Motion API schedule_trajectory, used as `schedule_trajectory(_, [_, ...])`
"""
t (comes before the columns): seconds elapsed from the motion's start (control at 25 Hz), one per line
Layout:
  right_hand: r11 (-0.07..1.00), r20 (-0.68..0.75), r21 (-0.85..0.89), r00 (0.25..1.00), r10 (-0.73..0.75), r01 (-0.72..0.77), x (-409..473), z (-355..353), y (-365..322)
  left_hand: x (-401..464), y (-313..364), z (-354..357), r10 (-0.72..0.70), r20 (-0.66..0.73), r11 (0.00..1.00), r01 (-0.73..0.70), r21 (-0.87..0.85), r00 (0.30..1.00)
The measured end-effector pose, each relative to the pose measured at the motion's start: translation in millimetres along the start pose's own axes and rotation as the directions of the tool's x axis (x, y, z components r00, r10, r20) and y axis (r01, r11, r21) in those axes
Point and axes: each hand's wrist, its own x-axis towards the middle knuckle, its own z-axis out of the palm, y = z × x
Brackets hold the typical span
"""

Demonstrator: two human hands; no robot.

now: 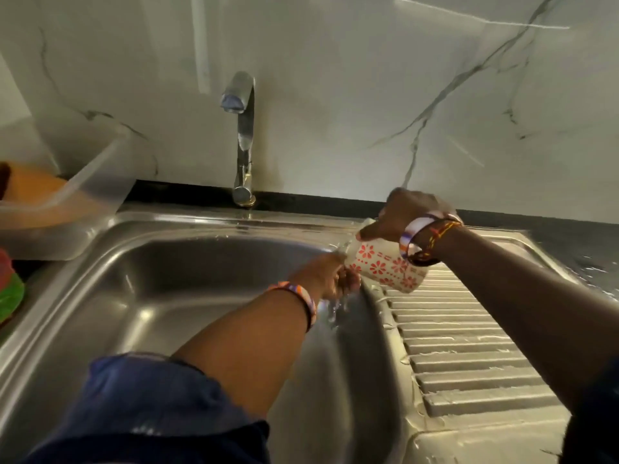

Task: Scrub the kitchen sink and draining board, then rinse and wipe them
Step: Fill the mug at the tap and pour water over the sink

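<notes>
My right hand (405,212) grips a white cup with a red flower pattern (385,266), tilted mouth-left over the rim between basin and draining board. Water pours from the cup onto my left hand (330,274), which sits at the right edge of the steel sink basin (174,289) with wet, loosely curled fingers holding nothing that I can see. The ribbed draining board (469,349) to the right carries soapy streaks. The tap (243,135) stands behind the basin with no water running from it.
A clear plastic tub (83,195) with something orange inside stands at the back left. A red and green cloth or sponge (10,289) lies on the left counter. Marble-look wall behind; dark wet counter (582,249) at the far right.
</notes>
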Motion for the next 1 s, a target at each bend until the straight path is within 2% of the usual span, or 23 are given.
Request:
schedule_trajectory(0.12, [0.988, -0.136, -0.055, 0.979, -0.152, 0.145, 24, 10, -45, 9, 41, -41, 0.119, -0.164, 0.988, -0.133, -0.077, 0.979])
schedule_trajectory(0.2, [0.961, -0.172, -0.097, 0.946, -0.274, 0.261, 30, 23, -81, 1, 62, -80, 0.193, -0.264, 0.968, -0.228, -0.107, 0.945])
schedule_trajectory(0.36, [0.868, -0.235, -0.16, 0.836, -0.497, 0.471, 19, 54, -156, -37, 89, -173, 0.106, -0.429, 0.912, -0.259, -0.317, 0.897])
schedule_trajectory(0.4, [0.838, -0.245, -0.167, 0.802, -0.545, 0.519, 14, 60, -174, -49, 93, -192, 0.074, -0.457, 0.928, -0.229, -0.295, 0.886])
schedule_trajectory(0.44, [0.811, -0.246, -0.162, 0.772, -0.585, 0.563, 9, 63, -190, -64, 84, -202, 0.188, -0.527, 0.95, -0.29, -0.118, 0.829])
schedule_trajectory(0.52, [0.752, -0.221, -0.133, 0.721, -0.657, 0.645, -5, 65, -219, -98, 72, -216, 0.226, -0.577, 0.882, -0.416, -0.22, 0.785])
schedule_trajectory(0.56, [0.723, -0.206, -0.123, 0.696, -0.688, 0.679, -12, 64, -228, -113, 64, -219, 0.239, -0.604, 0.889, -0.422, -0.18, 0.76])
schedule_trajectory(0.64, [0.655, -0.172, -0.094, 0.636, -0.753, 0.75, -28, 58, -242, -137, 51, -226, 0.214, -0.613, 0.931, -0.35, -0.109, 0.76])
schedule_trajectory(0.76, [0.567, -0.098, -0.017, 0.563, -0.82, 0.823, -58, 48, -247, -177, 24, -228, 0.242, -0.673, 0.96, -0.275, 0.06, 0.699])
schedule_trajectory(0.8, [0.537, -0.055, 0.006, 0.537, -0.842, 0.843, -68, 44, -245, -189, 14, -231, 0.239, -0.674, 0.969, -0.214, 0.121, 0.699])
schedule_trajectory(0.92, [0.395, 0.08, 0.022, 0.392, -0.916, 0.919, -100, 28, -226, -227, -20, -217, 0.128, -0.609, 0.975, 0.014, 0.224, 0.783])
schedule_trajectory(1.0, [0.334, 0.168, 0.005, 0.328, -0.93, 0.943, -119, 18, -204, -241, -45, -197, 0.042, -0.547, 0.954, 0.13, 0.27, 0.836])
